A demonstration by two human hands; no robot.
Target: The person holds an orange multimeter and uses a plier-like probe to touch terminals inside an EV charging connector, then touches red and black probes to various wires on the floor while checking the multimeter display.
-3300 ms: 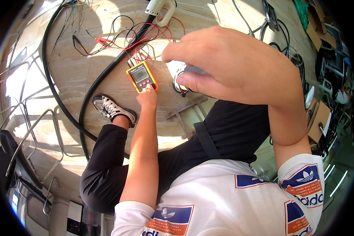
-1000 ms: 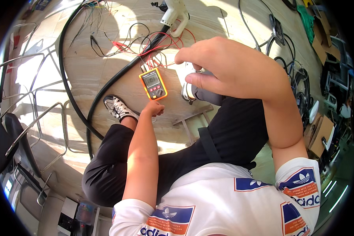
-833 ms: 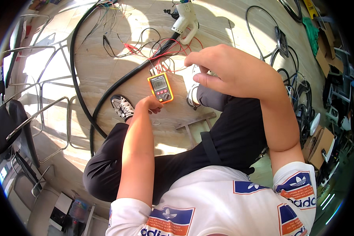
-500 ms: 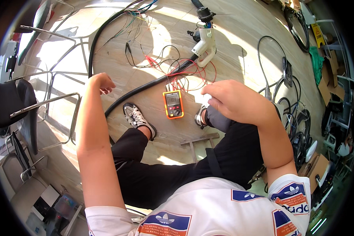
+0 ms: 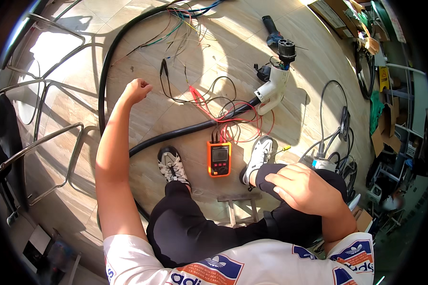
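My left hand [image 5: 138,90] hangs over the floor at the left, its fingers curled in and nothing visible in them. Beyond it fan out thin coloured wires [image 5: 180,28] from the end of a thick black cable [image 5: 176,132]. Closest on its right lies a black test clip [image 5: 164,69], with a red test clip [image 5: 195,94] farther right. My right hand [image 5: 302,187] is at my right knee, fingers folded together and nothing visible in them. Between my feet an orange multimeter [image 5: 219,159] lies face up, leads plugged in. A white charging-gun handle [image 5: 275,85] with its black round head exposed lies ahead.
Behind the gun lies a dark power tool [image 5: 271,32]. A yellow-handled screwdriver [image 5: 284,148] is beside my right shoe. A low stool [image 5: 240,197] stands between my legs. Metal-framed chairs [image 5: 73,142] line the left; cables [image 5: 349,137] and cardboard boxes [image 5: 384,130] crowd the right.
My left hand has moved forward toward the loose wires. My right hand has drawn back from above the floor to my knee. The whole view has shifted, and the multimeter now appears lower.
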